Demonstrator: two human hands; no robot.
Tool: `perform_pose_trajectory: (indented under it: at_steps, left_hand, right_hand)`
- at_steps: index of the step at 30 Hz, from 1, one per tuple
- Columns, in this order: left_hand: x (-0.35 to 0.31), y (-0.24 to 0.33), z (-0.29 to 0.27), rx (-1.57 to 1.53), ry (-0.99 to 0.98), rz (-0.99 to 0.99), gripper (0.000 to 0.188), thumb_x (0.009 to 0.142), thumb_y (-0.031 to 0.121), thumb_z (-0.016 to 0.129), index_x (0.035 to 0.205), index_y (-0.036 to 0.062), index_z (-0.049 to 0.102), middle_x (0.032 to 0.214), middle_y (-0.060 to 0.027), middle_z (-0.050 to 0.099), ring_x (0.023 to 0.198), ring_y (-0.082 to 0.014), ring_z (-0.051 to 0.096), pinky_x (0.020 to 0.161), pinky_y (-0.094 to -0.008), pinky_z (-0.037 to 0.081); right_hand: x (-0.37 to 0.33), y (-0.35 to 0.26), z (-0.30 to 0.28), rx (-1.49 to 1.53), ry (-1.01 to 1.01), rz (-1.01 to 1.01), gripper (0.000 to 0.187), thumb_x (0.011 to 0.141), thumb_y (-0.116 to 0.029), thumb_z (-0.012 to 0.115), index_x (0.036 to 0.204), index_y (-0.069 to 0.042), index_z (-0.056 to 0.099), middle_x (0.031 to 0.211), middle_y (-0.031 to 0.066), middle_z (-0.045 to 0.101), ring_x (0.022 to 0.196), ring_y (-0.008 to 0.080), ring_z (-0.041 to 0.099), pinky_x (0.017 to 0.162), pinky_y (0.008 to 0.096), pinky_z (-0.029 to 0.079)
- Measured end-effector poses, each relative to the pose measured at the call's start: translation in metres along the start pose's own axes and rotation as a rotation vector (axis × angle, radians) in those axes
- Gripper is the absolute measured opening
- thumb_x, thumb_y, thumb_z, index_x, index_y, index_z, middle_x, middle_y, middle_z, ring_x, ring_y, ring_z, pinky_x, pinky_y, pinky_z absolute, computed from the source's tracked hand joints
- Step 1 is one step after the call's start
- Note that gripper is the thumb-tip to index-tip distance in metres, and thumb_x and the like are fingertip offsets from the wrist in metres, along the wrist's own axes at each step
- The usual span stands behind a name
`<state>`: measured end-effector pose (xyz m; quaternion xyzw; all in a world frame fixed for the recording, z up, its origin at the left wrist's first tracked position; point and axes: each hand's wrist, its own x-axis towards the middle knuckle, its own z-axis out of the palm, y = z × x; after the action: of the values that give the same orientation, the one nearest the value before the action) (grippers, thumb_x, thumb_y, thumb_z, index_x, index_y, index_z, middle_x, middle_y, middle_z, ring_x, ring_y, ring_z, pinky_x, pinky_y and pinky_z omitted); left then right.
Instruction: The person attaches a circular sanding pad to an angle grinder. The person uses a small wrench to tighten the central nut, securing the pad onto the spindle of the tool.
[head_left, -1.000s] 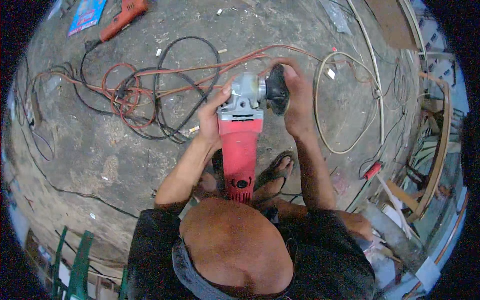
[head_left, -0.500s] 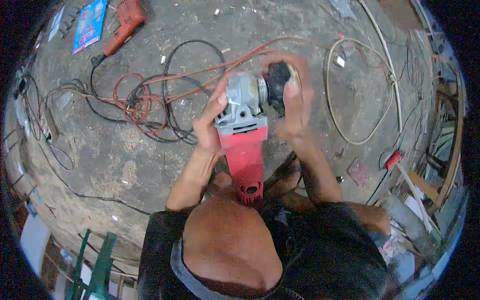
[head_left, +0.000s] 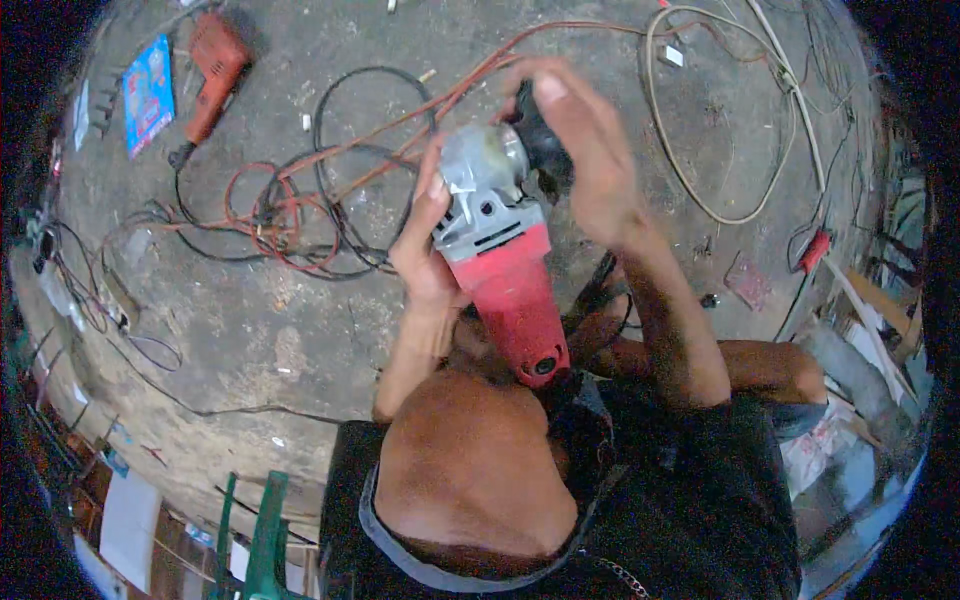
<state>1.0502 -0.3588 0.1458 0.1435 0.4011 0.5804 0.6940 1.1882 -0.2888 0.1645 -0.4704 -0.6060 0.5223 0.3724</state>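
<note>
A red angle grinder (head_left: 512,300) with a grey metal gear head (head_left: 485,165) is held up in front of my bent leg, its rear end toward me. My left hand (head_left: 428,240) is wrapped round the left side of the head, with part of its fingers hidden behind the tool. On the head's right side sits a dark, rounded piece (head_left: 543,150). My right hand (head_left: 598,160) curls over that piece, closed on it and slightly smeared by motion. What the piece is exactly, I cannot make out.
An orange-red drill (head_left: 215,75) lies at the far left beside a blue printed packet (head_left: 150,95). Tangled cords (head_left: 290,215) spread over the concrete floor. A pale cable loop (head_left: 655,130) lies at the right. Green chair-like legs (head_left: 265,530) stand at the near left.
The grinder has tilted, its rear end swinging to the right. My right hand has shifted round the dark piece, its fingers now higher over it. The whole view has shifted somewhat.
</note>
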Motion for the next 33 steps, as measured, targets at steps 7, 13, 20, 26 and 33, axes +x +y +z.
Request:
perform_pose_trajectory:
  at_steps: [7, 13, 20, 26, 33]
  left_hand:
    - [0.026, -0.039, -0.022, -0.317, 0.351, -0.179, 0.047, 0.085, 0.038, 0.042, 0.111, 0.0008, 0.052, 0.098, -0.0158, 0.06, 0.084, -0.0286, 0.059, 0.071, -0.0404, 0.049]
    - [0.007, -0.047, 0.02, 0.181, 0.483, 0.079, 0.055, 0.08, 0.052, 0.048, 0.105, 0.0035, 0.054, 0.094, -0.0095, 0.058, 0.084, -0.0251, 0.057, 0.076, -0.0383, 0.047]
    - [0.03, -0.041, -0.028, 0.346, 0.404, 0.295, 0.065, 0.079, 0.049, 0.053, 0.124, 0.0046, 0.039, 0.122, -0.0173, 0.042, 0.109, -0.0338, 0.044, 0.089, -0.0447, 0.038]
    - [0.007, -0.049, -0.028, 0.897, 0.177, 0.366, 0.064, 0.084, 0.048, 0.05, 0.124, 0.0001, 0.038, 0.125, -0.0218, 0.038, 0.108, -0.0376, 0.042, 0.088, -0.0464, 0.035]
    - [0.002, -0.043, -0.048, 0.685, 0.172, 0.409, 0.06, 0.075, 0.033, 0.066, 0.12, 0.0066, 0.037, 0.117, -0.0138, 0.043, 0.105, -0.0277, 0.044, 0.088, -0.041, 0.039]
  right_hand:
    - [-0.006, 0.041, 0.001, -0.045, 0.01, 0.027, 0.057, 0.09, -0.046, 0.038, 0.127, -0.002, 0.038, 0.125, 0.0114, 0.044, 0.116, 0.0228, 0.041, 0.099, 0.0346, 0.03]
    - [-0.041, 0.078, -0.014, -0.122, -0.137, 0.159, 0.06, 0.085, -0.045, 0.051, 0.125, -0.002, 0.038, 0.113, 0.0146, 0.048, 0.091, 0.0203, 0.052, 0.079, 0.0335, 0.043]
    - [-0.048, 0.054, 0.025, -0.074, 0.022, -0.108, 0.055, 0.086, -0.037, 0.053, 0.127, -0.004, 0.039, 0.111, 0.0165, 0.05, 0.1, 0.026, 0.05, 0.083, 0.0367, 0.041]
    - [-0.055, 0.068, 0.012, -0.094, -0.051, -0.115, 0.058, 0.086, -0.034, 0.052, 0.133, -0.005, 0.033, 0.121, 0.0209, 0.046, 0.113, 0.032, 0.045, 0.094, 0.0379, 0.036]
    - [-0.042, 0.046, 0.02, -0.011, -0.287, -0.095, 0.06, 0.085, -0.036, 0.054, 0.133, -0.007, 0.033, 0.123, 0.0179, 0.048, 0.11, 0.0305, 0.05, 0.092, 0.0364, 0.038]
